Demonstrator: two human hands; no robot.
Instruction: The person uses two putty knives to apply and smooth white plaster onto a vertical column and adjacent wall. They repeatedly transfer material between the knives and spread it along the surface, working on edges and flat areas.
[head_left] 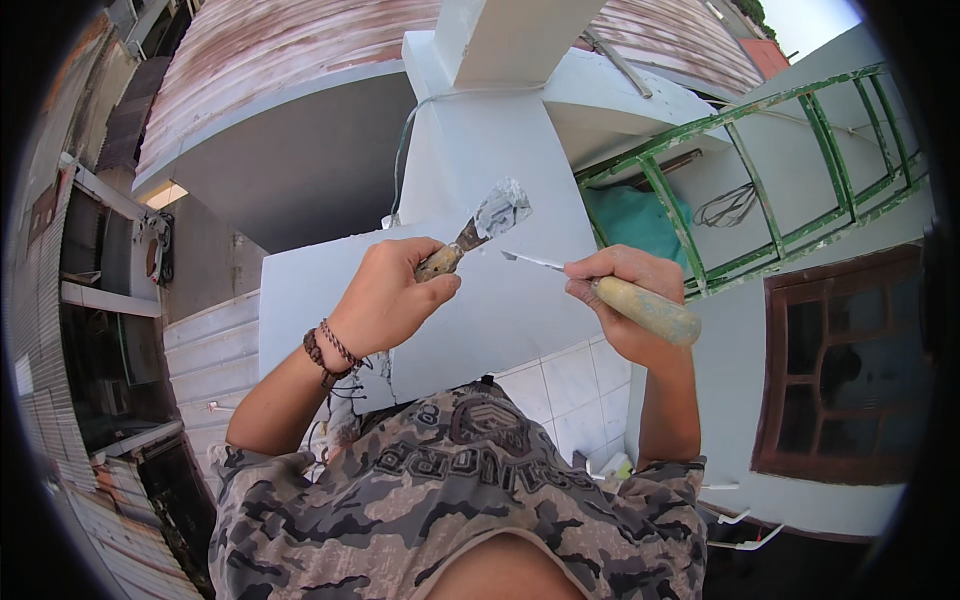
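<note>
My left hand [385, 295] is wrapped round the worn handle of a putty knife [503, 208], whose broad blade carries a thick load of whitish-grey paste. Just to the right, my right hand [622, 290] grips a second tool with a yellowish, paint-marked handle [650, 311]. Its thin blade shows nearly edge-on and points left, with a dab of grey at the tip; it looks like another scraper. The two blades are close but apart. Both tools are held over a pale, smooth slab [330, 285] in front of a pale pillar [480, 140].
A paint-spattered green ladder [655, 185] leans across the right side, near teal cloth [640, 222] and a coiled cable [728, 206]. Another thin cable [402, 160] runs down the pillar. Corrugated roofing [260, 65] lies beyond, and a brown-framed window [840, 365] stands at right.
</note>
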